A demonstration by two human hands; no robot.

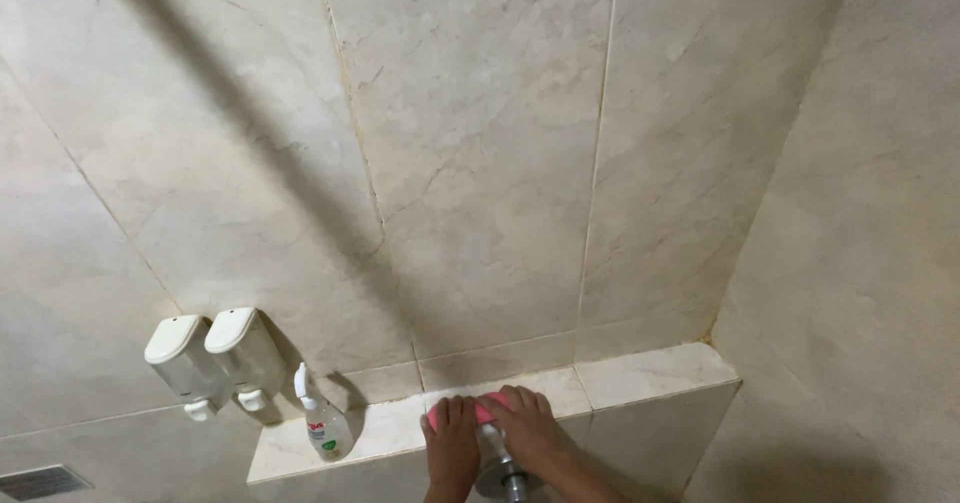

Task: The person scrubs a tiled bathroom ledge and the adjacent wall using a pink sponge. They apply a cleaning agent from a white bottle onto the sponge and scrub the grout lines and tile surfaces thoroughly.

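Both hands press a pink sponge flat on the ledge — left hand and right hand side by side, fingers spread over it, no pinching grip. The sponge lies mid-ledge, right of the spray bottle, with two wall dispensers further left of that bottle. A metal fitting sits just below the hands. Wiping well here, I judge, calls for even pressure and strokes kept clear of the bottle — it looks easy to tip.
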